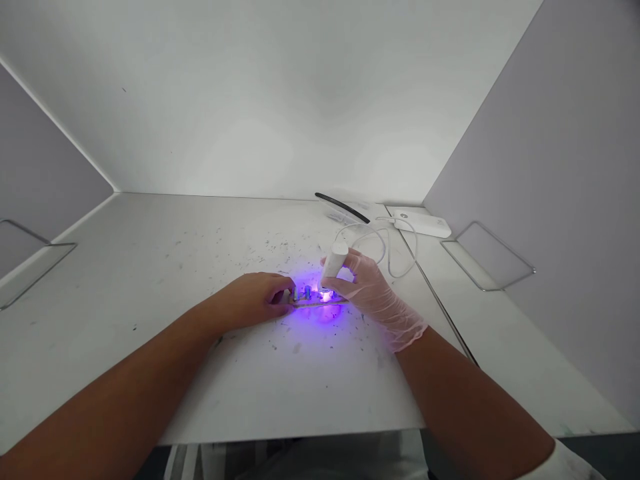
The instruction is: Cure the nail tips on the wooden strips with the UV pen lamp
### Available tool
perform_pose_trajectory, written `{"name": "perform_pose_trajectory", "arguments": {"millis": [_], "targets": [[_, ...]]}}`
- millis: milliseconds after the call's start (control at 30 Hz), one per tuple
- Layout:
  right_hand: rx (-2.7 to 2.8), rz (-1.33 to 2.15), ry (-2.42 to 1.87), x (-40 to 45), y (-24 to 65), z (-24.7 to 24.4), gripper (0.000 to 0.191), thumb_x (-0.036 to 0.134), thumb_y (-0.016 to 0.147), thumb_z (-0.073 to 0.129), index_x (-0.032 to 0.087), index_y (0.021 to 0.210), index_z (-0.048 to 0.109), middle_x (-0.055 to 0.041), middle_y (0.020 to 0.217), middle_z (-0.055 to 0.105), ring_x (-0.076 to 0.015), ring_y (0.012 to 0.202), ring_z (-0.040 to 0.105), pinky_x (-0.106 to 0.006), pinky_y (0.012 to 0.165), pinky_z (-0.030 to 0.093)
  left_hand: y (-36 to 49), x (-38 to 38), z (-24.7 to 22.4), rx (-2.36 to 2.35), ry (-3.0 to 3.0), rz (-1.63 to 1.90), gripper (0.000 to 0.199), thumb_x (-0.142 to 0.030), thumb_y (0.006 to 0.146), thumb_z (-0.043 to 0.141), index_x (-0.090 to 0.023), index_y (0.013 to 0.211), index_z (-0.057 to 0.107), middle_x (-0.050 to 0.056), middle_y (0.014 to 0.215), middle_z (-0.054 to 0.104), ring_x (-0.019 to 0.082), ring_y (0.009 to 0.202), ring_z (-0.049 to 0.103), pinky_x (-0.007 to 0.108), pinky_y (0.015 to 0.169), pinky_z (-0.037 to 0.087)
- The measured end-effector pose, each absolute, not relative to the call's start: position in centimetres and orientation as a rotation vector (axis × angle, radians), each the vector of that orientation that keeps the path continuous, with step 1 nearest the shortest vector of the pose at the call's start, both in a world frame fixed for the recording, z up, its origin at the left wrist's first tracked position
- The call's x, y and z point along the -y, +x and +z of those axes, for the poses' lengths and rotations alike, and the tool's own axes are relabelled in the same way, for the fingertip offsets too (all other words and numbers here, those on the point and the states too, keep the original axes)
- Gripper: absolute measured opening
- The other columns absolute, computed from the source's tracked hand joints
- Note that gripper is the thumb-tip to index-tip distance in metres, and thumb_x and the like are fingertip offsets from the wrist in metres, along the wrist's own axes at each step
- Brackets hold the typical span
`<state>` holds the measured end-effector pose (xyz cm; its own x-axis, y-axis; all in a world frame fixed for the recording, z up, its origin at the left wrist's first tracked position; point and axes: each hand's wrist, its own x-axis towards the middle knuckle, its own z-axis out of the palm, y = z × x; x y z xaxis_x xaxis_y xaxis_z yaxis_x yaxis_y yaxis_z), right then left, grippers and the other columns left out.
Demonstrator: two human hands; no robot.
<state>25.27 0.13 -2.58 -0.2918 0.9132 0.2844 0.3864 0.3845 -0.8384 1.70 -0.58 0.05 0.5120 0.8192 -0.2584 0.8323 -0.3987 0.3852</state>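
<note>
A small white lamp (335, 261) is gripped upright in my right hand (370, 287), which wears a thin translucent glove. Purple-blue light shines from its lower end onto a narrow strip (315, 305) lying on the white table (240, 393). Several small pieces stand along the strip, too small and glaring to make out well. Bare, my left hand (260, 297) pinches the strip's left end between thumb and fingers. The lamp's tip is just above the right part of the strip; whether it touches is unclear.
Behind my right hand lie a white power bank (423, 223), a looping white cable (389, 247) and a clear item with a black curved edge (343, 207). Wire frames (487, 257) stand out at both sides. White walls enclose the back and sides.
</note>
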Motion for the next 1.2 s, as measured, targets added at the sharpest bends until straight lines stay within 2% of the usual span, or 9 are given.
{"name": "perform_pose_trajectory", "arguments": {"millis": [267, 1200], "targets": [[1.864, 0.847, -1.13, -0.15, 25.25, -2.5, 0.018, 0.037, 0.078, 0.07, 0.024, 0.09, 0.069, -0.003, 0.092, 0.064, -0.0178, 0.081, 0.061, -0.037, 0.073, 0.051, 1.72, 0.58, 0.07, -1.361, 2.285, -0.041, 0.018, -0.04, 0.08, 0.053, -0.024, 0.082, 0.062, -0.001, 0.076, 0.062, 0.014, 0.064, 0.05, 0.026, 0.056, 0.032], [1.904, 0.74, -1.096, -0.46, 25.27, -2.76, 0.016, 0.035, 0.076, 0.072, 0.024, 0.088, 0.069, -0.0033, 0.091, 0.065, -0.0178, 0.081, 0.062, -0.033, 0.069, 0.051, 1.78, 0.59, 0.09, -1.367, 2.301, -0.048, 0.021, -0.042, 0.08, 0.053, -0.023, 0.085, 0.063, 0.0, 0.076, 0.061, 0.014, 0.065, 0.051, 0.027, 0.055, 0.032]]}}
